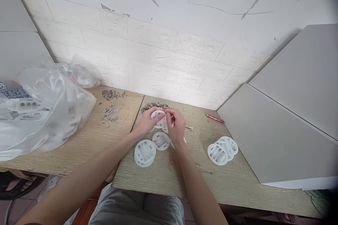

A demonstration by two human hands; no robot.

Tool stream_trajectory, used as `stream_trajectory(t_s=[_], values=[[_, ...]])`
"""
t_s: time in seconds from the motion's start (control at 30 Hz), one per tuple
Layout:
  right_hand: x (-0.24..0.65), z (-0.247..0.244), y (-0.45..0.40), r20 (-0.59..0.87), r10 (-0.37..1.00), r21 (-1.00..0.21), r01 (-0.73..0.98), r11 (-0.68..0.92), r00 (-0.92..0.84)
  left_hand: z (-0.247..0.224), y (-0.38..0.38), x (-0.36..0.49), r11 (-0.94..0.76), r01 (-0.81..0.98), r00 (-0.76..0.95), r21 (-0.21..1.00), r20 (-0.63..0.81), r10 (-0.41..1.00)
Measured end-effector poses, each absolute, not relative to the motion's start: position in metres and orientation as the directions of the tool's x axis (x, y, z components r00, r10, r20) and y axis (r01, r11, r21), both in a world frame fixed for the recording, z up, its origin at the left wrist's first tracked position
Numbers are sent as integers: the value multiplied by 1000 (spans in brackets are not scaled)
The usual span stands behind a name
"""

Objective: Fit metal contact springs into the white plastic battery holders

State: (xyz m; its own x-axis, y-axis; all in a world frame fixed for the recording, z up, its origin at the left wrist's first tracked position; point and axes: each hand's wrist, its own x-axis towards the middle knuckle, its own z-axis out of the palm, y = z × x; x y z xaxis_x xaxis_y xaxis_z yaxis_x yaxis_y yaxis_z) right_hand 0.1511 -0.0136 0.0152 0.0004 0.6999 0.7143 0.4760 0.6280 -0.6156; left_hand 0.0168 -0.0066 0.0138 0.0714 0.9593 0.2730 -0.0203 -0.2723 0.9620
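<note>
In my left hand point(146, 122) is a white round battery holder point(157, 122), tilted up, with the thumb across its face. My right hand point(176, 123) is pinched at that holder's right edge; whatever sits between its fingertips is too small to make out. Just below the hands lies another round battery holder point(161, 141), and one more is partly covered by my right wrist. A small stack of battery holders point(145, 153) lies to the left of them. Right behind my hands is a heap of tiny metal pieces point(154, 105).
Two more piles of small metal parts point(111, 112) lie on the left board. A big clear plastic bag point(58, 112) with white parts stands far left. On the right are overlapping battery holders point(219, 154) and a red pen-like stick point(216, 119), beside a grey panel point(264, 133).
</note>
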Motion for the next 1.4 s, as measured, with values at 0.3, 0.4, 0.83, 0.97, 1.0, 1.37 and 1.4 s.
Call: stream_trajectory(t_s=[0.3,0.4,0.83,0.97,1.0,1.37,1.4], values=[[149,14,-14,753,655,-552,488,676,-57,7,-2,18,-221,-64,33,973,224,974],[151,15,-13,732,678,-570,481,666,-70,7,-2,18,-231,-52,21,971,233,972],[158,22,-15,470,868,-877,196,439,161,17,0,12,230,-580,396,781,24,918],[162,24,-12,463,877,-886,41,461,130,14,1,12,228,-523,430,822,23,903],[162,24,-12,467,875,-883,29,468,130,13,1,13,222,-513,426,829,21,905],[162,23,-11,483,871,-866,195,460,87,14,-4,16,207,-474,358,856,-27,934],[163,24,-11,481,872,-864,216,455,91,14,-4,16,203,-469,344,859,-33,938]])
